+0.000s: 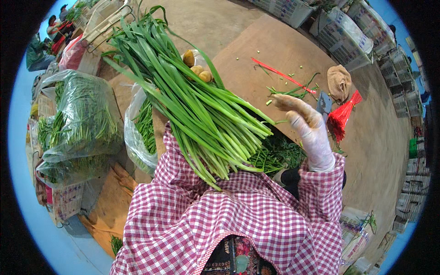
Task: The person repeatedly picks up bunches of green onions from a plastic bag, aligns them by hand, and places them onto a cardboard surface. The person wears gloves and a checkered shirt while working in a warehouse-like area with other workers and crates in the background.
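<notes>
A large bunch of long green garlic chives or similar leafy stalks (206, 113) lies slantwise across my left forearm and lap, cut pale ends towards me. My left hand is hidden beneath it, so its grip does not show. My right hand (306, 120), in a stained whitish glove, is raised right of the stalk ends, fingers bent and apart; a thin green piece is near the thumb. Beyond it on the brown board (247, 65) lie a red strip (282, 74), green trimmings (295, 91), a dark flat blade-like object (323, 103), a brown cloth (339, 82) and a bundle of red ties (342, 118).
Potato-like items (201, 73) sit behind the bunch. At left are plastic bags of greens (82, 113) and an open bag (129, 127). More greens (278, 154) lie below the board's edge. Plastic crates (340, 37) line the right side. People (56, 29) sit far upper left.
</notes>
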Tool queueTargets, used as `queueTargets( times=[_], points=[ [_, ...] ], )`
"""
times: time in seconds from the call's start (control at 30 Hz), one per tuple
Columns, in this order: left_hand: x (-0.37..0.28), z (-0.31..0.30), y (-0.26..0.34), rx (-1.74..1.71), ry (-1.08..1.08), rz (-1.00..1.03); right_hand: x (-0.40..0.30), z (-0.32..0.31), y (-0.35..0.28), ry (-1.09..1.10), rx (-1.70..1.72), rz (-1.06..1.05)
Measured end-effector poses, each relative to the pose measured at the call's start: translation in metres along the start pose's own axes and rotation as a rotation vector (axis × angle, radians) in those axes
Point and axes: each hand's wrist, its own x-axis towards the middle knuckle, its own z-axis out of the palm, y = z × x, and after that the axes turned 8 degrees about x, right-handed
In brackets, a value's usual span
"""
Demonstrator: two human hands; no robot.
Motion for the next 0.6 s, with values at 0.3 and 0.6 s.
queueTargets(
  times=[0.3,0.6],
  points=[
    [-0.007,0.000,0.004,0.018,-0.023,0.018,-0.021,0.017,0.026,0.193,0.062,0.246],
    [-0.013,0.012,-0.008,0.016,-0.082,0.008,-0.029,0.060,-0.009,0.041,-0.961,-0.425]
  ],
)
